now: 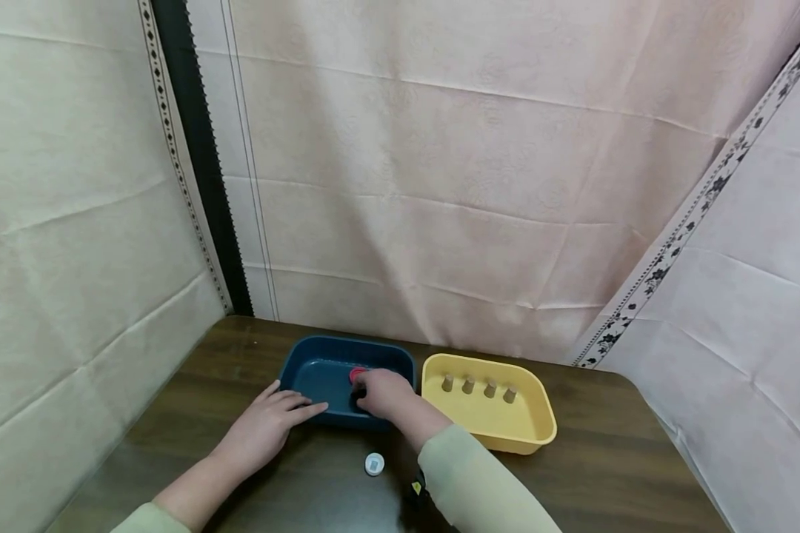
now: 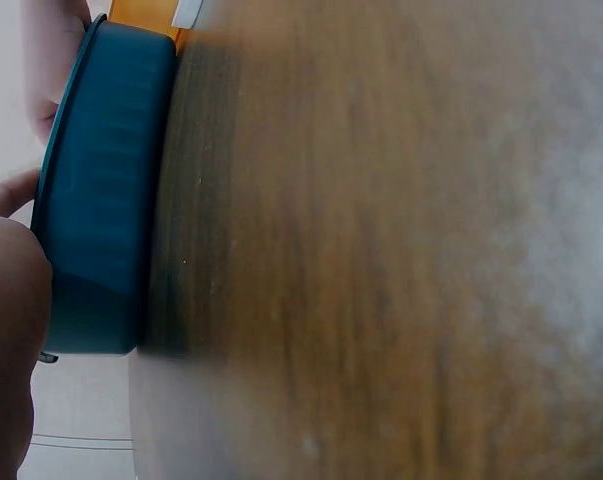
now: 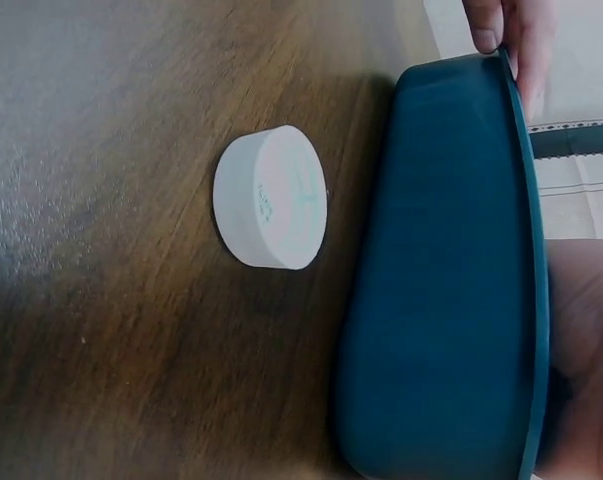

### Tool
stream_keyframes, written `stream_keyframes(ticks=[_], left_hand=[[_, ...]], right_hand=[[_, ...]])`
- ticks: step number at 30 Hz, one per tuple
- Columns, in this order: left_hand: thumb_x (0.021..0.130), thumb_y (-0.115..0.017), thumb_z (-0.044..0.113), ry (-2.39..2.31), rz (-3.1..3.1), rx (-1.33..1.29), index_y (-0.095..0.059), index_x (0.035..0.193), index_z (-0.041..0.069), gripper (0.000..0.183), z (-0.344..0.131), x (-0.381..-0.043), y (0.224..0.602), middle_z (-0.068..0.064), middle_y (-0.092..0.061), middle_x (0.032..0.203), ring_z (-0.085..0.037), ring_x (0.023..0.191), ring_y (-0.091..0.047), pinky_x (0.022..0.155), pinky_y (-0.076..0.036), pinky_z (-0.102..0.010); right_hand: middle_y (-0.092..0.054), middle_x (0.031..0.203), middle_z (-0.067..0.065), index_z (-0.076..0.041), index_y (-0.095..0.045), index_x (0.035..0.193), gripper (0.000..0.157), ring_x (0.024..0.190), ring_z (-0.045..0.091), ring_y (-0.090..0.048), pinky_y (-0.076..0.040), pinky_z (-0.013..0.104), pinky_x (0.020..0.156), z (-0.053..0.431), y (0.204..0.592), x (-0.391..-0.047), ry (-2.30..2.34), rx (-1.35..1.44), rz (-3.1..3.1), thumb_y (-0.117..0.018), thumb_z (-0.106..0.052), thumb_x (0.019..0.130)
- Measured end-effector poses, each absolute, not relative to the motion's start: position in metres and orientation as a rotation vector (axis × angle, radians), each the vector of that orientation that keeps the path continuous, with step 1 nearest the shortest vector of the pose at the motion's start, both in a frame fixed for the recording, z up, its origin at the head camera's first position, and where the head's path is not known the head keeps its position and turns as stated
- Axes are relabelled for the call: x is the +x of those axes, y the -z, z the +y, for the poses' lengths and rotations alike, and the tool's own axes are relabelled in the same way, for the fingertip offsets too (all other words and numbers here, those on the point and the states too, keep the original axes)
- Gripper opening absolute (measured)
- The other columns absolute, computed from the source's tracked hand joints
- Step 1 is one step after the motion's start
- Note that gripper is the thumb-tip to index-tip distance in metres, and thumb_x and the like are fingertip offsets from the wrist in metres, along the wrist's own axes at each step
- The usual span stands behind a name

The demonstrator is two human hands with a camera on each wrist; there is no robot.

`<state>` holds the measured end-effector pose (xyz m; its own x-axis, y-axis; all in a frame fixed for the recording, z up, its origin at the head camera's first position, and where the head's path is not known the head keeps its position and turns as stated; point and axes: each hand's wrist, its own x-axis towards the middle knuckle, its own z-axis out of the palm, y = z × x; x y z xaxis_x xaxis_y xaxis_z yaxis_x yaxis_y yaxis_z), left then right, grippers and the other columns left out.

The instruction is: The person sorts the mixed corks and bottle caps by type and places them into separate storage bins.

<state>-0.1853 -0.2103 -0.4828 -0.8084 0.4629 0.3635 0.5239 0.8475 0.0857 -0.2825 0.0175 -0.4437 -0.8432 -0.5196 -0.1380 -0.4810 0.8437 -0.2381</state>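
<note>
A dark blue tray (image 1: pixel 320 418) stands on the wooden table. My left hand (image 1: pixel 260 429) rests at its left front corner, fingers spread and fairly straight; the left wrist view shows fingers at the rim. My right hand (image 1: pixel 387 396) reaches into the tray's right half with bent fingers. A red round piece (image 1: pixel 355 373) shows just beyond those fingers, partly covered by them. Something dark lies under the right fingertips; whether it is an object or shadow, and whether it is pinched, is unclear. A white bottle cap (image 3: pixel 271 197) lies on the table in front of the tray.
Right of the blue tray stands a yellow tray (image 1: pixel 543 426), with several corks (image 1: pixel 490 389) upright in a row inside. A small black item with a yellow mark (image 1: pixel 416 487) shows beside the right sleeve. Pale cloth (image 1: pixel 440 185) hangs behind and at both sides of the table.
</note>
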Motion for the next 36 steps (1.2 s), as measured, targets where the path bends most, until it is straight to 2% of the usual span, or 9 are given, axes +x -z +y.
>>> stream_keyframes(ticks=[4,13,20,29,36], left_hand=[[0.084,-0.071,-0.005,0.257,-2.678,-0.747,-0.065,0.133,0.032,0.061,-0.210,-0.186,0.484,0.001,-0.070,0.114,-0.022,0.112,-0.063,0.108,-0.036,-0.061],[0.081,-0.073,-0.007,0.242,-2.680,-0.764,-0.064,0.133,0.031,0.065,-0.211,-0.184,0.484,0.000,-0.070,0.113,-0.023,0.111,-0.063,0.107,-0.037,-0.062],[0.081,-0.074,-0.007,0.235,-2.661,-0.762,-0.065,0.132,0.030,0.064,-0.210,-0.185,0.483,0.001,-0.070,0.113,-0.022,0.111,-0.063,0.108,-0.036,-0.061],[0.082,-0.074,-0.004,0.223,-2.703,-0.748,-0.063,0.134,0.031,0.064,-0.209,-0.186,0.481,-0.001,-0.070,0.116,-0.024,0.114,-0.062,0.109,-0.034,-0.062],[0.083,-0.074,-0.002,0.238,-2.713,-0.741,-0.063,0.134,0.031,0.062,-0.210,-0.186,0.481,-0.001,-0.070,0.116,-0.025,0.114,-0.062,0.109,-0.033,-0.062]], right_hand=[[-0.069,0.117,-0.004,-0.023,-0.070,0.118,0.026,0.096,0.014,-0.059,-0.053,0.037,0.093,0.015,0.446,-0.285,0.252,-0.777,2.828,-0.070,-0.029,0.093],[-0.070,0.112,-0.004,-0.023,-0.070,0.116,0.026,0.095,0.015,-0.060,-0.049,0.040,0.095,0.013,0.451,-0.288,0.200,-0.818,2.855,-0.072,-0.030,0.092],[-0.069,0.116,-0.003,-0.022,-0.067,0.121,0.029,0.099,0.016,-0.061,-0.047,0.043,0.100,0.014,0.452,-0.290,0.232,-0.818,2.848,-0.071,-0.030,0.093],[-0.068,0.115,0.000,-0.020,-0.066,0.125,0.034,0.096,0.017,-0.060,-0.051,0.043,0.095,0.022,0.446,-0.288,0.410,-0.797,2.830,-0.071,-0.029,0.092],[-0.067,0.110,0.001,-0.016,-0.066,0.126,0.038,0.093,0.017,-0.060,-0.054,0.039,0.088,0.030,0.436,-0.272,0.479,-0.810,2.914,-0.070,-0.034,0.093]])
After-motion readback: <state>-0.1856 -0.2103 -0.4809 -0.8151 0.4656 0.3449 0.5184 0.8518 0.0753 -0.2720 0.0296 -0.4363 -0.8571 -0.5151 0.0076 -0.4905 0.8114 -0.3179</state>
